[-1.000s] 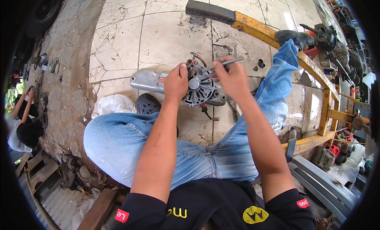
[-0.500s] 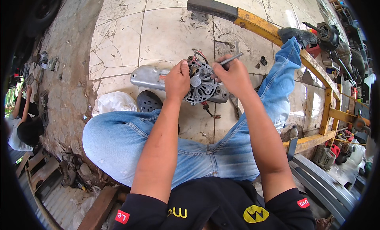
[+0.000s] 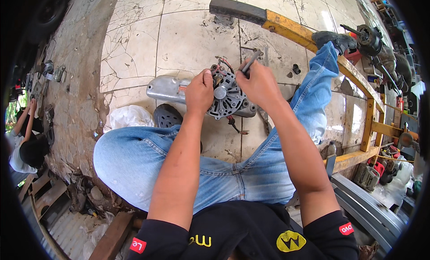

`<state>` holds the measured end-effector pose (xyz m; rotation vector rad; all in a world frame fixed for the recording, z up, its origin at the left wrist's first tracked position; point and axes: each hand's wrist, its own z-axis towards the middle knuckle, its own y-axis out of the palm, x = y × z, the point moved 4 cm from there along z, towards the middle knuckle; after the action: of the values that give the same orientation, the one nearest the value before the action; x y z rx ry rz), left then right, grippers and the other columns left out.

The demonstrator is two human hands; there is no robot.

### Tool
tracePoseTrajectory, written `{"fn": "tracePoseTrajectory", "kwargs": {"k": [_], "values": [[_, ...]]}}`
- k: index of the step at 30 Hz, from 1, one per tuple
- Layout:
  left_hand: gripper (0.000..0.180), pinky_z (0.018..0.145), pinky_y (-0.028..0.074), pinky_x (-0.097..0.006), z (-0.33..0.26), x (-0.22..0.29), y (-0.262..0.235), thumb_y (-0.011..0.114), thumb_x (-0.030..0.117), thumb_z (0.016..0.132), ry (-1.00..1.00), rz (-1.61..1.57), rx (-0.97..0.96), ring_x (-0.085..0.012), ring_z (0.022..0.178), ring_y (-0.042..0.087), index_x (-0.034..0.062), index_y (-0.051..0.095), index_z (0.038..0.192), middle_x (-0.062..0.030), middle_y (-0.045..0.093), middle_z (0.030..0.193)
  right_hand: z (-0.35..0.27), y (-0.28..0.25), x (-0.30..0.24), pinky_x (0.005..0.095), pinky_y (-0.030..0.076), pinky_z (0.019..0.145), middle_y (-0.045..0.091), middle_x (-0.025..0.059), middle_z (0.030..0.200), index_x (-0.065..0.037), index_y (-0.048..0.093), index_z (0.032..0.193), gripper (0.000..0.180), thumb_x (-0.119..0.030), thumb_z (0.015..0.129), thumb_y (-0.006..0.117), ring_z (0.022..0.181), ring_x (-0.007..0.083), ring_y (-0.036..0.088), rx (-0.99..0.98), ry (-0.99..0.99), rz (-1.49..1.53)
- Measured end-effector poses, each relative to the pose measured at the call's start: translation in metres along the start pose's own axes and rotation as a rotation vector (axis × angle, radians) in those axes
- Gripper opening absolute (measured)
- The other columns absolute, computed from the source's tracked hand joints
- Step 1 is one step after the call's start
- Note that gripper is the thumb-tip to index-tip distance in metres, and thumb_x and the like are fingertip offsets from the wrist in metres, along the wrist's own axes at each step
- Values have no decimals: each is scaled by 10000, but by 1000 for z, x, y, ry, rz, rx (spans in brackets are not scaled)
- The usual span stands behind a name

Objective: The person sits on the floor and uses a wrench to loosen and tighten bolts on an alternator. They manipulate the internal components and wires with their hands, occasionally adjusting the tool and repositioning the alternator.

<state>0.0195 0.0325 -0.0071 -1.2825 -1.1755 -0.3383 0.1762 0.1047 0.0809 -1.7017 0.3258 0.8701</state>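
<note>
A round slotted metal alternator (image 3: 230, 105) with red and dark wires sits in front of me, on top of a long silver metal cover (image 3: 165, 88). On its left side, my left hand (image 3: 198, 92) is closed around the rim, thumb up near the wire terminals. My right hand (image 3: 262, 83) is closed on a grey rod-like tool (image 3: 252, 59), over the alternator's upper right edge. The rod's upper end sticks out above my fist, slanting up to the right. Its lower end is hidden by my fingers, so its exact kind does not show.
A yellow steel frame (image 3: 293, 31) runs from the far middle down the right side. Next to my right foot lie greasy machine parts (image 3: 371, 41). A white plastic bag (image 3: 130, 117) and a dark clog (image 3: 168, 116) are near my left knee. Another person (image 3: 27, 143) sits far left.
My right hand has shifted slightly left and up. The grey tool in it has tipped from a flat slant to a steeper one. My left hand keeps its place on the alternator.
</note>
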Motion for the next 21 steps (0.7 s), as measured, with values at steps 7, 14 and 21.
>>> {"fn": "tracePoseTrajectory", "kwargs": {"k": [7, 14, 21], "values": [[383, 785, 490, -476, -1, 0, -2, 412, 363, 1044, -25, 11, -2, -441, 911, 624, 76, 663, 1086, -216, 674, 959, -2, 16, 26, 433, 522, 644, 655, 229, 695, 39, 614, 898, 214, -165, 852, 656, 693, 391, 683, -88, 205, 308], [391, 802, 498, -464, -2, -1, 0, 425, 371, 1039, -12, 26, -3, -432, 933, 636, 79, 673, 1116, -213, 685, 993, -5, 20, 30, 439, 518, 657, 655, 220, 694, 31, 620, 876, 215, -178, 841, 658, 698, 380, 685, -24, 219, 359], [375, 832, 509, -401, 10, -5, 2, 501, 364, 1018, 46, -100, -77, -357, 899, 670, 62, 680, 1150, -198, 697, 964, 7, -7, 42, 417, 528, 619, 661, 152, 665, 38, 635, 882, 242, -203, 869, 636, 595, 281, 684, 126, 108, 345]]}}
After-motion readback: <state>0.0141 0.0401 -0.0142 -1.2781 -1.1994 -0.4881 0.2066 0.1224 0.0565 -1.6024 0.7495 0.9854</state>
